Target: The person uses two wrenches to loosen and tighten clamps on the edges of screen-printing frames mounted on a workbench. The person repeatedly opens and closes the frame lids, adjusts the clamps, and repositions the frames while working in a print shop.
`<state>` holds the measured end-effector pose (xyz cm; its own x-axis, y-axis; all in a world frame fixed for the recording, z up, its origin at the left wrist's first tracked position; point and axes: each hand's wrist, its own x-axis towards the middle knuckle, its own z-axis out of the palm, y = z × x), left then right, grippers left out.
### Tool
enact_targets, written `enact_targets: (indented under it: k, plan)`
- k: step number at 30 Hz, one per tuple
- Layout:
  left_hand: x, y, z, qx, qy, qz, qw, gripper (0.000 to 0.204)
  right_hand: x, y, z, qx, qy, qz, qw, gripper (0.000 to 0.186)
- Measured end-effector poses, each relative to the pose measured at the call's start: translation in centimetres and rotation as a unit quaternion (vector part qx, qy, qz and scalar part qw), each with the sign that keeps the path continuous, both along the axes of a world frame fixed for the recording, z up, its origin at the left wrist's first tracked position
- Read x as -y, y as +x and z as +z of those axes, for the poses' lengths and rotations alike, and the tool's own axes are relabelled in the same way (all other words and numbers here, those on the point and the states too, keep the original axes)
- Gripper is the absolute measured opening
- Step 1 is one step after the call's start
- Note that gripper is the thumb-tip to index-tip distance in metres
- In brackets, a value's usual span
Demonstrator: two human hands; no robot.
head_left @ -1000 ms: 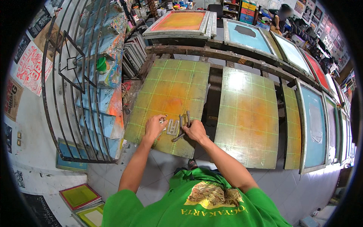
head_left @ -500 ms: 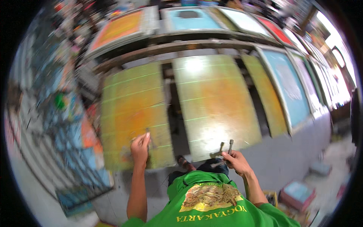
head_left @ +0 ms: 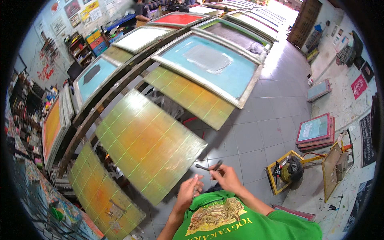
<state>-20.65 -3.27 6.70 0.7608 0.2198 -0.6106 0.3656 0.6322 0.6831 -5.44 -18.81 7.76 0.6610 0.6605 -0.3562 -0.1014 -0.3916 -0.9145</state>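
Observation:
My right hand [head_left: 227, 179] is closed on dark metal rods with thicker ends [head_left: 204, 167], which stick out past its fingers to the left. My left hand [head_left: 189, 193] is just beside it, thumb and fingers pressed together. Whatever they pinch is too small to make out. Both hands are in front of my green shirt, off the near corner of a yellow-green board with orange staining and a green line grid [head_left: 150, 142]. A similar board [head_left: 98, 192] lies to its left, and a third board [head_left: 192, 98] is partly under a blue screen frame [head_left: 244, 74].
A long dark beam [head_left: 108, 96] runs behind the boards, with framed screens beyond it. At right on the tiled floor [head_left: 252, 136] are a yellow frame [head_left: 276, 188] holding a dark bundle, and stacked red frames [head_left: 316, 134] against the wall. Another person [head_left: 142, 14] stands far back.
My view has turned to the right. My hands were apart, the left one over the left board; now they are close together. The right hand still holds the metal rods.

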Motion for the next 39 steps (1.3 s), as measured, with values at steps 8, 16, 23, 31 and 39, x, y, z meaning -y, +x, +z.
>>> enact_targets:
  k: [8, 16, 23, 31, 39]
  plan:
    - [11.5, 18.4, 0.9, 0.001, -0.098, 0.013, 0.995, 0.055, 9.5, 12.9, 3.7, 0.31, 0.122, 0.092, 0.938, 0.033]
    - [17.7, 33.1, 1.1, 0.021, -0.107, 0.051, 0.993, 0.07, 17.3, 25.3, 6.0, 0.309, 0.138, 0.045, 0.94, 0.048]
    - [19.2, 45.6, 4.5, 0.076, 0.059, 0.077, 0.992, 0.061, 20.0, 35.3, 1.4, -0.298, 0.199, -0.066, 0.931, 0.032]
    - [16.8, 58.9, 5.0, 0.157, 0.178, 0.02, 0.971, 0.059, 18.6, 48.1, 2.8, 0.022, 0.007, -0.019, 1.0, 0.046]
    - [12.7, 66.5, 5.8, 0.134, 0.228, -0.091, 0.96, 0.059, 14.1, 59.2, 6.7, 0.368, 0.037, 0.036, 0.929, 0.086]
